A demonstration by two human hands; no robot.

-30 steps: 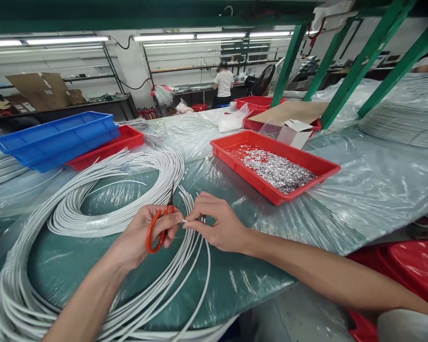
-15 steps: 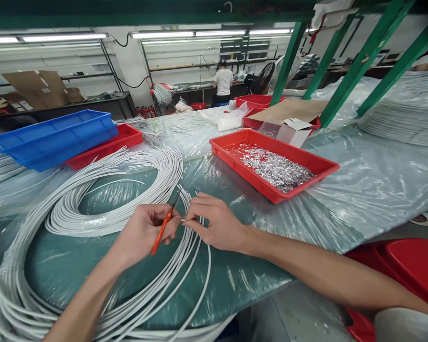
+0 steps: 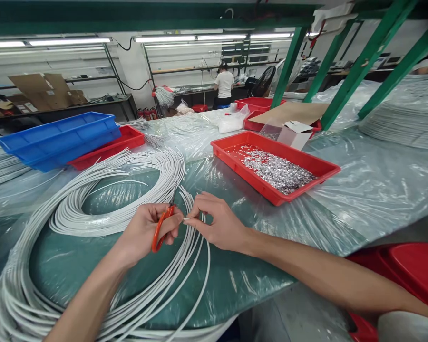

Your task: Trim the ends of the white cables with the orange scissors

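Observation:
My left hand (image 3: 155, 228) is closed around an orange-handled tool (image 3: 161, 229), its dark tip pointing away from me. Thumb and fingers of my right hand (image 3: 216, 221) pinch the end of a white cable, close to my left fingertips. The cable (image 3: 207, 266) curves down from my right hand toward the table's near edge. Beneath and left of both hands lie large coils of white cable (image 3: 92, 228) on the plastic-covered green table. A red tray (image 3: 235, 166) holding many small silvery pieces stands beyond my right hand.
Blue trays (image 3: 57, 140) rest partly over a red tray (image 3: 131, 137) at the left. Green posts (image 3: 367, 61) rise at the back right, near cardboard (image 3: 296, 111) and a large coil (image 3: 406, 118). A red stool (image 3: 413, 266) is at the lower right. A person (image 3: 224, 84) is far behind.
The orange tool has turned in my left hand, so its handle loop shows more widely. My right hand keeps its pinch beside it. The whole view has shifted slightly.

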